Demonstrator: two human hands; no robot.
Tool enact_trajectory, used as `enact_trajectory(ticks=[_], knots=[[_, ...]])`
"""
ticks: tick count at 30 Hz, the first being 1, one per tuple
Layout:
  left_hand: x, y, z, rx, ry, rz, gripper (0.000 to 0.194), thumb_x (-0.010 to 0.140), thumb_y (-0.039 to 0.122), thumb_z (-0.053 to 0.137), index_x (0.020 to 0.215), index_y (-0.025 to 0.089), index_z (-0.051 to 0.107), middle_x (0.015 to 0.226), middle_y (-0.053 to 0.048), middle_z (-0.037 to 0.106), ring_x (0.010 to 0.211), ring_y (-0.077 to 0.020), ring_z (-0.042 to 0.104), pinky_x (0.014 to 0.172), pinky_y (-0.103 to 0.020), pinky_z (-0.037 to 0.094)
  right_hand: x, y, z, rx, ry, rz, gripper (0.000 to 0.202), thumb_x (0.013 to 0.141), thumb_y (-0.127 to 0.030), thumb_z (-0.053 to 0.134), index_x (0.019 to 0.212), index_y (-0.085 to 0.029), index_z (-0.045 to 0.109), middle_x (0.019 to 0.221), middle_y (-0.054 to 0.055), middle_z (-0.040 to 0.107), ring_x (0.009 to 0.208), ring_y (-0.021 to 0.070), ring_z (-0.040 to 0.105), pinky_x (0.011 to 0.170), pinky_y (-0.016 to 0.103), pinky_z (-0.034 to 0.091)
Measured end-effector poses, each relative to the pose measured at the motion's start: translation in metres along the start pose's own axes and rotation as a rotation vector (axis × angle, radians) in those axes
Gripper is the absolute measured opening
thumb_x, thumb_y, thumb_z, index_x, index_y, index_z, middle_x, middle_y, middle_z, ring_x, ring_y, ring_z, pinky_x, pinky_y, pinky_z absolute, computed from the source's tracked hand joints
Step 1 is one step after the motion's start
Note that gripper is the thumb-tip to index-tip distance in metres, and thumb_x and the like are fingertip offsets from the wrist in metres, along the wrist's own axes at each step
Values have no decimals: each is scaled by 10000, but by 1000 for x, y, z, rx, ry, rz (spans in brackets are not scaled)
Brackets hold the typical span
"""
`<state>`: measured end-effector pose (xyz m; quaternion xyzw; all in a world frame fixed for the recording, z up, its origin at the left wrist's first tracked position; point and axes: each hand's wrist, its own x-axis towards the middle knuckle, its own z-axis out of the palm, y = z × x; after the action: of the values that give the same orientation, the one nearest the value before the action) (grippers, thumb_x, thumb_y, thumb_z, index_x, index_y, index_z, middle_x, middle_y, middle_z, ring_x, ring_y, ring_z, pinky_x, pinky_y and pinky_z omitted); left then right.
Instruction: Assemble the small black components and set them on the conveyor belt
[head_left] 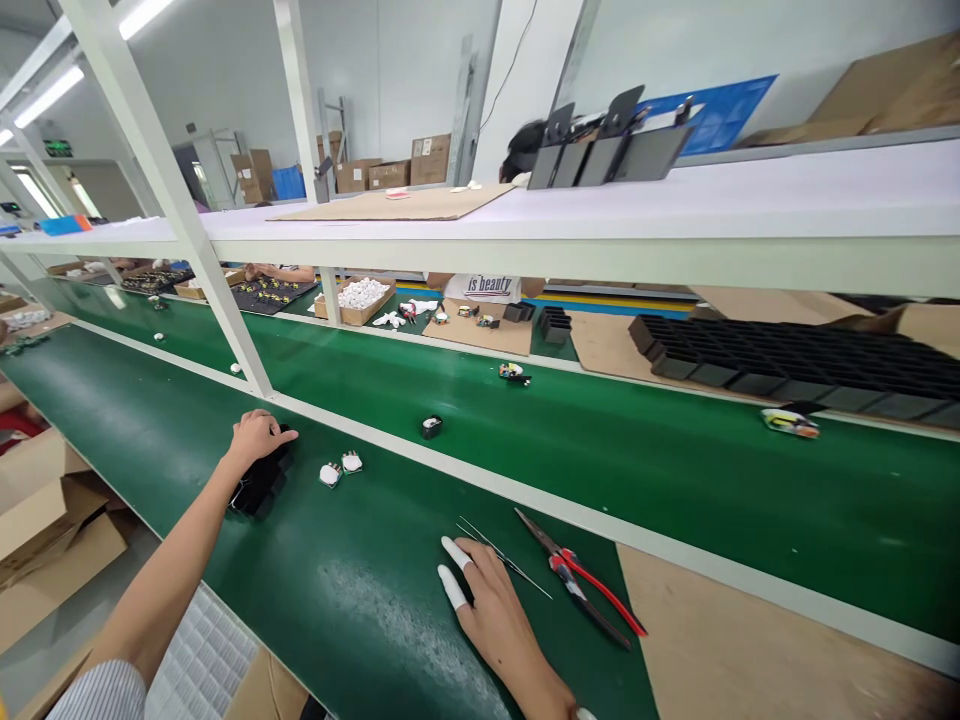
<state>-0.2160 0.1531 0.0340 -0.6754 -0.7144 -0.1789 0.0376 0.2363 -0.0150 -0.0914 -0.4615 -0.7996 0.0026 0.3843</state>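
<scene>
At the left, my left hand (259,438) is curled over a group of black plastic cases (259,487); its fingertips are partly hidden and the thumb points right. My right hand (495,610) rests on the green table with fingers stretched out, holding nothing; two digits wear white finger cots. Just beyond its fingers lie metal tweezers (517,567). Further right are pliers (574,575) with red and black handles. Between my hands, toward the belt, sit two small circuit boards with white tops, one board (330,474) beside the other board (352,462).
A green conveyor belt (660,470) runs behind a pale rail (450,467), carrying a black case (431,427) and circuit assemblies (514,373). Cardboard (750,620) covers the table at right. Beyond are rows of black cases (795,365) and a person's shirt (491,288). A shelf (600,225) spans above.
</scene>
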Motion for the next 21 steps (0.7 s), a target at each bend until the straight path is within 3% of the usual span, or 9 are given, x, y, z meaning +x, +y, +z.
enact_trajectory(ticks=[4,9,12,16,21], knots=[[8,9,9,-22,-28,-28,318,741,381,779,548,208,594,875,-104,722,888,-291,692,824,-381,551,0,1,2,4,6,-3,333,1066,-295,485,1377,-204,558,1184,128,650,1073,264,659,936,466,579],[6,30,-1,-87,53,43,187,788,318,719,674,220,607,1063,-117,720,1095,-329,661,951,-424,537,1,1,1,17,3,5,328,1063,-300,482,1367,-219,573,1187,123,659,1065,264,672,944,467,580],[-12,56,-5,-141,94,135,180,806,363,727,869,227,628,1215,-104,690,1191,-313,625,1031,-417,509,1,1,0,26,6,14,334,1061,-317,484,1370,-231,578,1181,122,664,1056,267,681,936,464,586],[-50,87,5,-152,55,254,239,805,317,737,985,234,602,1200,-86,693,1161,-302,635,1017,-427,508,0,3,0,35,9,11,345,1059,-331,495,1381,-233,574,1183,123,663,1065,271,680,941,467,585],[-74,93,18,-82,43,190,185,826,279,712,972,231,609,1063,-94,707,1083,-323,653,945,-449,516,-2,5,1,52,-3,11,358,1054,-339,504,1394,-249,574,1189,122,662,1062,276,681,943,469,582]])
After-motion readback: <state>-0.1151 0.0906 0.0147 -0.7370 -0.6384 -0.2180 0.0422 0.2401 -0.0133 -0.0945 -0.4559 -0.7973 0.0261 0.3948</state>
